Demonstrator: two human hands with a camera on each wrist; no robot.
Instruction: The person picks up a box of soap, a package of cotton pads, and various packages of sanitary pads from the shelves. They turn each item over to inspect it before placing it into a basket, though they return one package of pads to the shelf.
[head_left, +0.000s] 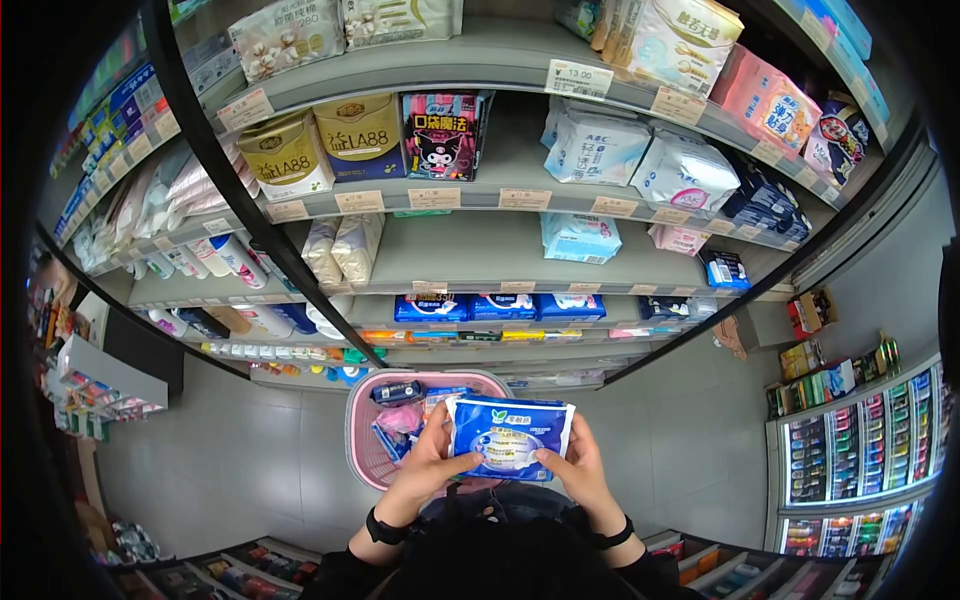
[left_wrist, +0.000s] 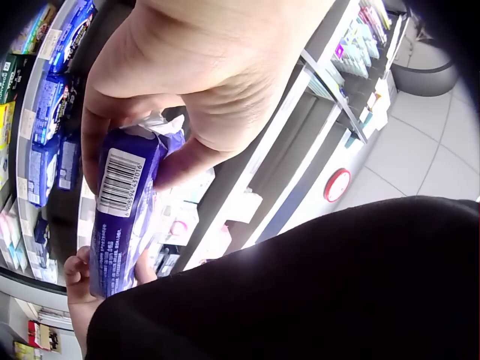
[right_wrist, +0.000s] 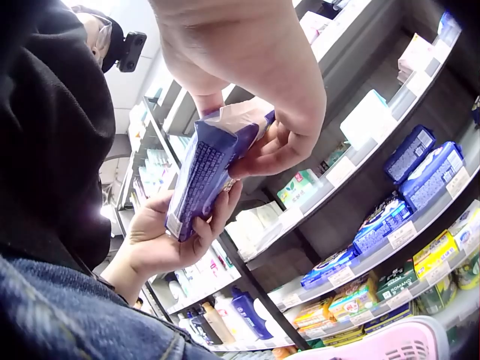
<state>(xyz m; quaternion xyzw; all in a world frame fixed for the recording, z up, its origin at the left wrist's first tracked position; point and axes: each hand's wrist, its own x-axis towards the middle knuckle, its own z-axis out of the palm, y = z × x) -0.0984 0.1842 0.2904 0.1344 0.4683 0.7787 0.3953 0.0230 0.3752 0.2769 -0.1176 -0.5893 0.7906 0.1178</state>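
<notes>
Both hands grip a blue and white plastic pack of sanitary pads (head_left: 512, 437) by its two ends, its printed front turned up in the head view. My left hand (head_left: 437, 462) has the thumb on the front and the fingers behind. On the opposite end, my right hand (head_left: 583, 467) pinches in the same way. The left wrist view shows the pack's narrow side with a barcode (left_wrist: 121, 182). Below and left of the pack, a pink basket (head_left: 358, 440) stands on the floor, holding a pink bundle (head_left: 400, 418), a dark pack (head_left: 396, 392) and blue packs.
A curved shelf unit (head_left: 460, 250) with price tags rises in front, stocked with pads and tissue packs. Blue packs (head_left: 502, 306) line a lower shelf. To the right stand a lit drinks cooler (head_left: 850, 450) and boxes (head_left: 812, 312). Grey floor tiles (head_left: 660, 440) lie between.
</notes>
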